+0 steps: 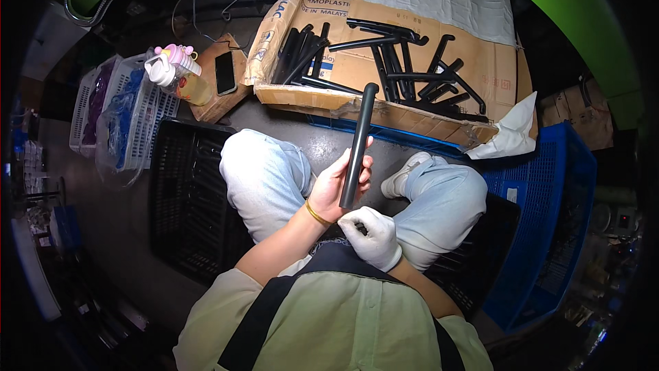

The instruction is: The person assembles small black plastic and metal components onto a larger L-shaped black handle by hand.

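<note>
My bare left hand (332,184), with a gold bangle at its wrist, is wrapped round a black plastic tube (359,146). The tube stands almost upright in the picture, its rounded, slightly bent end toward the carton and its plain end near my wrist. Just below that end is my right hand (377,239) in a white glove, its fingers curled toward the thumb round a dark gap. Whatever lies in that gap, if anything, is too dark to make out. Several similar black tubes (395,69) lie in a loose pile in the open cardboard carton (309,100) ahead of me.
A phone (225,73) lies on a small brown stand (237,89), beside a bottle (194,89) and a pink-and-white cup (165,65). A black crate (165,196) sits left of my knees, a blue crate (549,213) at the right. White baskets (147,120) stand far left.
</note>
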Action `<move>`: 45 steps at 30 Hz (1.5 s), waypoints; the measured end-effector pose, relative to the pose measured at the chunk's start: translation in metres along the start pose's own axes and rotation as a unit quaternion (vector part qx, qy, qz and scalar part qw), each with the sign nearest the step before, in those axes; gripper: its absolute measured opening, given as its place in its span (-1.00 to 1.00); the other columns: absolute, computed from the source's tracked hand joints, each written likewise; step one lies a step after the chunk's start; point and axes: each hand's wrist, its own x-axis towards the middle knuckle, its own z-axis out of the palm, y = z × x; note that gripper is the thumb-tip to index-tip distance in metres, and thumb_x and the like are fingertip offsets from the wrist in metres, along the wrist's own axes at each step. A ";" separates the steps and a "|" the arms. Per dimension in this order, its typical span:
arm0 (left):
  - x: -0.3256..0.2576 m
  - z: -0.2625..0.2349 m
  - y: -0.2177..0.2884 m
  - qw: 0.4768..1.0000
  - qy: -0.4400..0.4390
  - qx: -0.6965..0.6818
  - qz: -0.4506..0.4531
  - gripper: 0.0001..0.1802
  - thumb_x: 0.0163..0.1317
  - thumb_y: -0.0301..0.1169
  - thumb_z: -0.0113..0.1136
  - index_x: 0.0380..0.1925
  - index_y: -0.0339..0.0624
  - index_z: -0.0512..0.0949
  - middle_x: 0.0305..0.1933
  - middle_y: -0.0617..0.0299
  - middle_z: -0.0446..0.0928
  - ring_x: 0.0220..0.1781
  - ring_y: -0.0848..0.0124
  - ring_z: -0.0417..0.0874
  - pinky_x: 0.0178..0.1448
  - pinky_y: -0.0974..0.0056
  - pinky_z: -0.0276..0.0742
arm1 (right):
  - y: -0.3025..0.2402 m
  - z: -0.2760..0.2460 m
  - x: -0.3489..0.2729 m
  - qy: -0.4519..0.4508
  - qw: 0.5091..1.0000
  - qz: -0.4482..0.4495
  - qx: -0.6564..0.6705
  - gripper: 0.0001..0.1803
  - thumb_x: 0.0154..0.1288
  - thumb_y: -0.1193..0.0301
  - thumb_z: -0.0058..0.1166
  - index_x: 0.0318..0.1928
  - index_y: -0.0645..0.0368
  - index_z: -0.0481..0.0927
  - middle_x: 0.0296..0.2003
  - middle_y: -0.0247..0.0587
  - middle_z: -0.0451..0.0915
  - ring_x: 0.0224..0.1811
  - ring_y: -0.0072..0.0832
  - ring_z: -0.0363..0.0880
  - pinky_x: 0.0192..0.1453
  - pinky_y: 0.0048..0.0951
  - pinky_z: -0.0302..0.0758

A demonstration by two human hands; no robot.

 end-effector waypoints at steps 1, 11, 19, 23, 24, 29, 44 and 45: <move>0.000 0.000 0.000 1.000 -0.002 0.001 0.001 -0.53 0.50 -0.21 -0.18 0.33 -0.11 0.24 -0.20 0.31 0.45 -0.29 0.49 0.41 -0.18 0.38 0.33 | 0.000 0.000 0.000 -0.002 1.000 0.003 -0.002 -0.86 0.10 0.50 0.31 -0.42 0.15 0.56 -0.53 -0.22 0.56 -0.55 -0.29 0.57 -0.46 -0.37 0.48; 0.000 -0.001 -0.002 0.999 -0.025 -0.032 -0.008 -0.50 0.50 -0.21 -0.21 0.37 -0.14 0.20 -0.33 0.38 0.37 -0.30 0.51 0.32 -0.15 0.39 0.27 | 0.002 0.001 -0.002 -0.015 1.000 0.015 -0.001 -0.89 0.12 0.49 0.29 -0.40 0.14 0.58 -0.50 -0.20 0.58 -0.54 -0.29 0.59 -0.45 -0.37 0.49; -0.003 0.010 -0.003 0.994 -0.090 -0.061 -0.026 -0.50 0.51 -0.21 -0.26 0.36 -0.17 0.22 -0.43 0.37 0.33 -0.26 0.45 0.34 0.06 0.34 0.23 | 0.000 -0.003 -0.001 -0.014 1.000 0.001 0.011 -0.91 0.12 0.58 0.24 -0.41 0.21 0.57 -0.52 -0.16 0.57 -0.55 -0.37 0.58 -0.46 -0.44 0.45; -0.003 0.011 -0.003 0.991 -0.120 -0.046 -0.032 -0.50 0.52 -0.21 -0.28 0.35 -0.19 0.24 -0.45 0.37 0.33 -0.24 0.45 0.35 0.09 0.31 0.23 | 0.002 -0.005 -0.002 -0.021 1.000 -0.008 0.000 -0.88 0.12 0.51 0.30 -0.38 0.15 0.57 -0.51 -0.19 0.58 -0.54 -0.30 0.60 -0.47 -0.37 0.48; -0.003 0.011 -0.003 0.991 -0.123 -0.037 -0.034 -0.50 0.52 -0.21 -0.28 0.35 -0.20 0.24 -0.45 0.37 0.33 -0.23 0.44 0.35 0.10 0.31 0.23 | 0.002 -0.005 -0.002 -0.020 1.000 -0.010 -0.004 -0.88 0.13 0.51 0.29 -0.38 0.15 0.57 -0.52 -0.19 0.57 -0.55 -0.30 0.60 -0.47 -0.37 0.47; -0.005 0.018 -0.003 0.995 -0.094 0.006 -0.023 -0.50 0.52 -0.21 -0.32 0.36 -0.17 0.23 -0.46 0.40 0.34 -0.28 0.45 0.29 0.00 0.31 0.19 | 0.002 -0.005 -0.006 -0.023 1.000 0.001 -0.007 -0.88 0.14 0.52 0.28 -0.38 0.16 0.56 -0.51 -0.19 0.58 -0.53 -0.30 0.61 -0.46 -0.39 0.48; -0.008 0.017 -0.008 0.995 -0.007 -0.093 -0.040 -0.50 0.52 -0.25 -0.21 0.37 -0.18 0.17 -0.15 0.27 0.49 0.02 0.32 0.48 0.17 0.22 0.46 | 0.011 -0.010 0.005 0.045 0.994 0.056 -0.086 -0.43 0.18 0.49 0.19 0.23 0.27 0.43 -0.06 0.08 0.63 -0.21 -0.25 0.72 -0.18 -0.34 0.62; -0.009 0.014 -0.006 0.993 -0.036 -0.107 -0.042 -0.50 0.52 -0.26 -0.22 0.38 -0.17 0.15 -0.14 0.25 0.48 0.10 0.29 0.47 0.26 0.17 0.45 | 0.014 -0.011 -0.001 0.051 0.995 0.065 -0.064 -0.38 0.18 0.47 0.19 0.28 0.27 0.36 -0.09 0.06 0.64 -0.31 -0.28 0.71 -0.25 -0.36 0.60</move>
